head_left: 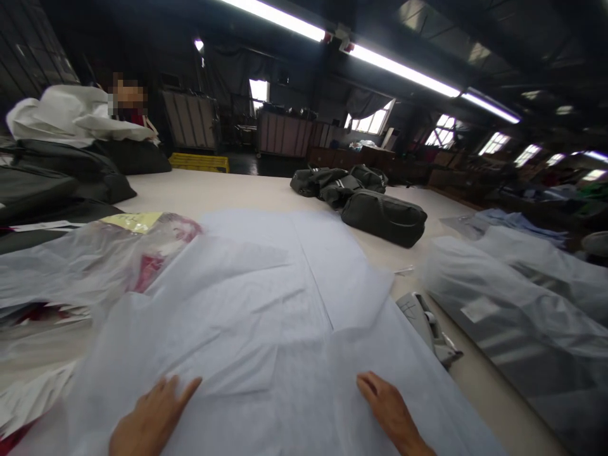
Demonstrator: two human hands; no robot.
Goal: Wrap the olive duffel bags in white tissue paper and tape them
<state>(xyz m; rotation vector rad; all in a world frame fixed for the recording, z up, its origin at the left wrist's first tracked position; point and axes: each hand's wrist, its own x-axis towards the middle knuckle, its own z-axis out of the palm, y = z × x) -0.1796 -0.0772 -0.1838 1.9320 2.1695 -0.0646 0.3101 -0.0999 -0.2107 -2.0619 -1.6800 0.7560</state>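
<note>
A large, thin, bluish-white sheet (pixel 304 354) is spread before me in overlapping, creased layers, with a long straight seam or edge up its middle. My left hand (pixel 152 415) lies on its near left part, thumb apart from the fingers and nothing in the grasp. Lower right, my right hand (pixel 389 408) has its fingers curled in against the thumb, closed on the sheet; how much of it is pinched there is hard to see. Partly under the sheet's right edge sits a grey-white device (pixel 422 320) with dark writing on it, perhaps a tape dispenser.
Dark green bags (pixel 384 217) lie at the table's (pixel 256 190) far side, more bags (pixel 71 168) at left. Clear plastic packs with red contents (pixel 156 263) lie left. Plastic-covered dark goods (pixel 517 329) stand right. A person, face blurred, and a yellow crate (pixel 199 163) are beyond.
</note>
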